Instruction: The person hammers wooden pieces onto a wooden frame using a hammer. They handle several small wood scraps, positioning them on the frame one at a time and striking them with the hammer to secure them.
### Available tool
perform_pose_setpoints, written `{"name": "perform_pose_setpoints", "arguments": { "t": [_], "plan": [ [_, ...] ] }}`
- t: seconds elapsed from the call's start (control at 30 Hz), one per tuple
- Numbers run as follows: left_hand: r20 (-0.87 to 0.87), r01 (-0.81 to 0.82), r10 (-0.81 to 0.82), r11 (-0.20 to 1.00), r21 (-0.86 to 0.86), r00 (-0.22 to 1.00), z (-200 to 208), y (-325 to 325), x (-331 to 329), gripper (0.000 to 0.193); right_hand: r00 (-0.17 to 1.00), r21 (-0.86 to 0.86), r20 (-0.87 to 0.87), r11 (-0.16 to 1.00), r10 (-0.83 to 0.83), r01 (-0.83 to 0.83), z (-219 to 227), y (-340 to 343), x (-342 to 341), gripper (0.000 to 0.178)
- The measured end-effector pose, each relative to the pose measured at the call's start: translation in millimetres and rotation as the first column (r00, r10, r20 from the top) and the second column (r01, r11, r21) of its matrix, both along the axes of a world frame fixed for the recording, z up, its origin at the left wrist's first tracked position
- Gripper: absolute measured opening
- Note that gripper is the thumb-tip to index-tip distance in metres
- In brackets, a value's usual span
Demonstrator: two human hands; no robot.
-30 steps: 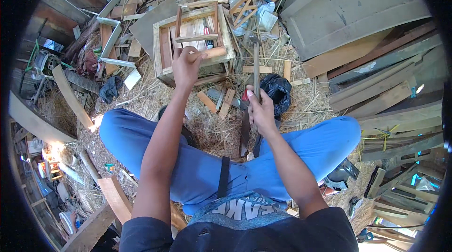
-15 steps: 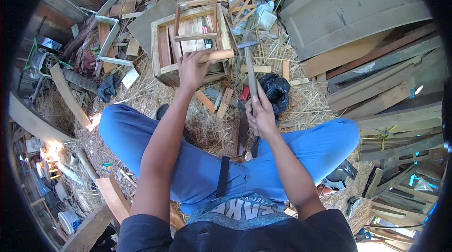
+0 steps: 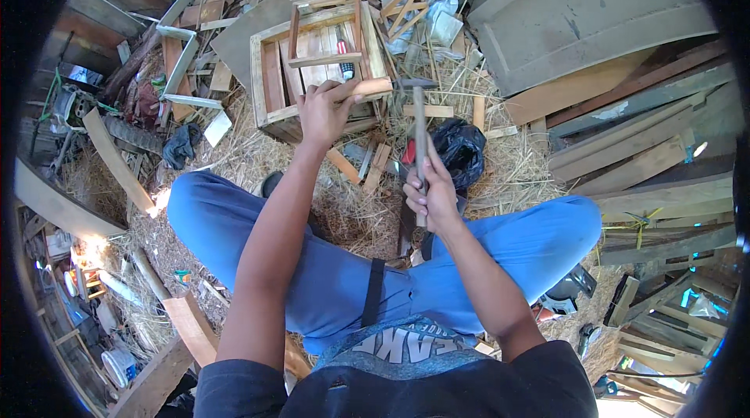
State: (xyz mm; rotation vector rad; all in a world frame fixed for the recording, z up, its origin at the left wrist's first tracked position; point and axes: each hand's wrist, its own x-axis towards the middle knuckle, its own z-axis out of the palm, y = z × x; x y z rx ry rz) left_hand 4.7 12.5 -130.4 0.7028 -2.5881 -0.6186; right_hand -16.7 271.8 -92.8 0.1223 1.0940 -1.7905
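Note:
My left hand (image 3: 323,115) is closed on a short light-brown wood block (image 3: 372,87) at the front right corner of a wooden box (image 3: 284,114). Its fingers wrap the block's left end. My right hand (image 3: 431,194) grips the wooden handle of a hammer (image 3: 419,125), held upright in front of me. The hammer's head is just right of the block's free end; whether they touch I cannot tell. On top of the box rests a small wooden frame (image 3: 324,60). A screwdriver-like tool with a red, white and black handle (image 3: 346,68) lies inside that frame.
Straw and wood offcuts (image 3: 376,168) cover the ground between my bent legs. A black plastic bag (image 3: 459,154) sits right of the hammer. Large grey panel (image 3: 582,23) and stacked boards (image 3: 641,144) line the right; scrap wood (image 3: 183,66) clutters the left.
The hammer has tilted, its head shifting slightly right and toward me. My left hand still holds the wood block, whose right end has come up slightly.

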Motion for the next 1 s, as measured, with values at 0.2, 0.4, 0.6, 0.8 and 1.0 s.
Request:
{"name": "perform_pose_setpoints", "arguments": {
  "t": [0.2, 0.4, 0.6, 0.8, 1.0],
  "plan": [
    [-0.01, -0.004, 0.004, 1.0, -0.002, 1.0, -0.4, -3.6, 1.6, 0.032, 0.999, -0.127, 0.035, 0.992, 0.011, -0.007, -1.2, -1.3, 1.7, 0.053],
    [-0.01, -0.007, 0.007, 0.999, -0.036, 1.0, -2.7, -4.5, 1.4, 0.033, 0.984, -0.111, 0.108, 0.982, -0.139, 0.151, 6.9, -5.8, 1.4, 0.053],
    [-0.006, -0.02, 0.02, 0.999, -0.033, 1.0, -4.6, -3.0, -0.1, 0.033, 0.99, -0.089, 0.138, 0.995, -0.027, 0.04, -0.1, -6.3, 6.9, 0.053],
    [-0.003, -0.012, 0.012, 1.0, -0.029, 1.0, -2.3, -4.8, 1.1, 0.034, 0.997, -0.121, 0.08, 0.993, -0.004, 0.014, 4.9, -8.2, 7.4, 0.052],
    [0.033, -0.018, 0.019, 1.0, -0.024, 0.999, 0.7, -2.4, -1.0, 0.035, 0.979, -0.068, 0.09, 0.979, -0.185, 0.191, 9.4, -10.5, 5.5, 0.054]
  ]
}}
